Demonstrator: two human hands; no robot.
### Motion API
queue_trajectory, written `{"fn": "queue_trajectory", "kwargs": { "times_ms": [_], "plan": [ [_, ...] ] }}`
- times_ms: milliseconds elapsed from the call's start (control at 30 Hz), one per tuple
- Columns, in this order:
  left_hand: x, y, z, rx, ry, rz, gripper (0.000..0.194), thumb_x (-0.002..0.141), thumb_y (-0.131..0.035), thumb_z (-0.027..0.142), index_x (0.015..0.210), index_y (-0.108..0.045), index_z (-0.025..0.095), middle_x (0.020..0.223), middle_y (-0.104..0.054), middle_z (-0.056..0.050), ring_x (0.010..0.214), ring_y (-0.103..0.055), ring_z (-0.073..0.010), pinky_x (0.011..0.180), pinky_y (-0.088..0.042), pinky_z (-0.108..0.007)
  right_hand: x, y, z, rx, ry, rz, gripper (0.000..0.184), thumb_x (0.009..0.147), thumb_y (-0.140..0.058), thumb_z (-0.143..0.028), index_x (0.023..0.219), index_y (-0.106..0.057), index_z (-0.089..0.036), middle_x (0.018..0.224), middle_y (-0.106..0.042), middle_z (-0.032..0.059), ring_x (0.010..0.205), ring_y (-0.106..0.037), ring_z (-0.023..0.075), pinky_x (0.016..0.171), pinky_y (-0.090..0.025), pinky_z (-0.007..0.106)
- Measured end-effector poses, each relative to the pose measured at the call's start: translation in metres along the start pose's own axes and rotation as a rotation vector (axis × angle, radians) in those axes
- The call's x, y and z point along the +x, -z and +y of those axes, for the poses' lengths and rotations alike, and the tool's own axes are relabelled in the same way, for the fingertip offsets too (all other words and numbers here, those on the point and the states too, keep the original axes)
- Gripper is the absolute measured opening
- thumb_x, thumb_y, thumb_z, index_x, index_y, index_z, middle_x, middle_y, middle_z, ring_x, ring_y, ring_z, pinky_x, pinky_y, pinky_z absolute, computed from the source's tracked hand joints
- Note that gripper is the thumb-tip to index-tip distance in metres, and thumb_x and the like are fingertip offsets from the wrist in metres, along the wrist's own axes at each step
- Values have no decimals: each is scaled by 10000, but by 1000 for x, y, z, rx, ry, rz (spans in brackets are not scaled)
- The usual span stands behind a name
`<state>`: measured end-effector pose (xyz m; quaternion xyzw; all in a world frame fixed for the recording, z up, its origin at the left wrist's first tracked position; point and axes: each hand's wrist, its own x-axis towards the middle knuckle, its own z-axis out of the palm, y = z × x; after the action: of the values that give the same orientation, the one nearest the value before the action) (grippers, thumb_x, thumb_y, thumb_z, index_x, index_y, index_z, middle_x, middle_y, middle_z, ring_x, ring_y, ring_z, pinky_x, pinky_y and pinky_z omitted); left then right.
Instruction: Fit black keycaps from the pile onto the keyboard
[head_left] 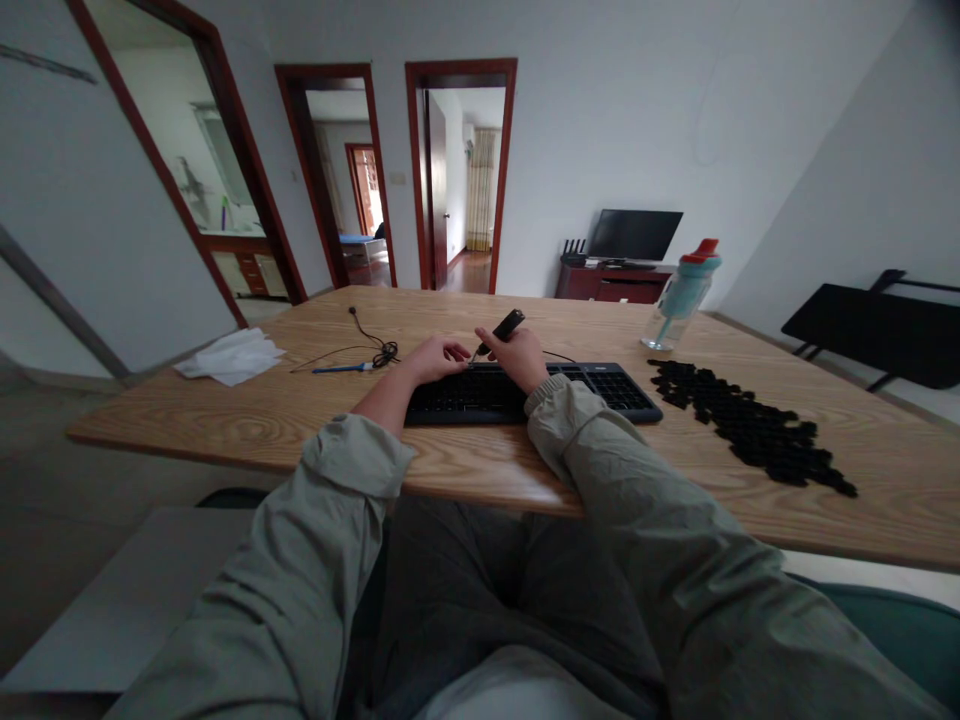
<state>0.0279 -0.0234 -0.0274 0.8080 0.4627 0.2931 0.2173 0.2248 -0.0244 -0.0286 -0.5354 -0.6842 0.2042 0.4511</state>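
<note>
A black keyboard [600, 388] lies on the wooden table [225, 420] in front of me. My right hand [517, 358] is closed round a black-handled tool [504, 328] whose thin tip points down at the keyboard's upper edge. My left hand [435, 358] rests on the keyboard's top left part, fingers curled beside the tool's tip; whether it pinches anything is unclear. A pile of loose black keycaps [750, 425] spreads over the table to the right of the keyboard.
A teal water bottle [682, 295] with a red lid stands behind the keycaps. A coiled black cable [382, 350], a blue pen [341, 368] and white tissue [232, 358] lie at the left. A black folding chair [877, 330] is at the far right.
</note>
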Motion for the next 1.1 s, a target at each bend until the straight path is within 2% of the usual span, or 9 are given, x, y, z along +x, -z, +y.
{"fn": "queue_trajectory", "kwargs": {
  "times_ms": [233, 600, 900, 1100],
  "plan": [
    [0, 1, 3, 50, -7, 50, 230, 779, -669, 239, 960, -751, 124, 896, -738, -78, 769, -640, -168, 739, -505, -283, -4, -1, -4, 13, -11, 40, 611, 836, -549, -713, 698, -728, -146, 666, -695, 98, 619, -659, 174, 592, -459, 258],
    [4, 0, -4, 129, -54, -21, 255, 750, -637, 157, 959, -781, 141, 889, -738, -67, 810, -643, -173, 800, -511, -287, 0, -4, -2, -57, -42, 69, 616, 848, -525, -720, 683, -675, -146, 679, -695, 116, 643, -661, 182, 622, -444, 256],
    [3, 0, -1, 154, -66, -8, 249, 772, -621, 145, 970, -773, 141, 954, -742, -71, 844, -645, -171, 819, -509, -287, 0, -3, -2, -77, -26, 57, 617, 860, -516, -712, 652, -673, -153, 655, -679, 108, 657, -661, 192, 644, -448, 272],
    [3, -2, -2, 156, -47, -15, 231, 804, -640, 209, 982, -768, 137, 920, -735, -70, 800, -634, -170, 735, -501, -275, -2, -5, -3, -107, -17, 60, 619, 854, -515, -719, 655, -689, -159, 666, -685, 105, 669, -660, 198, 640, -438, 276]
  ]
}}
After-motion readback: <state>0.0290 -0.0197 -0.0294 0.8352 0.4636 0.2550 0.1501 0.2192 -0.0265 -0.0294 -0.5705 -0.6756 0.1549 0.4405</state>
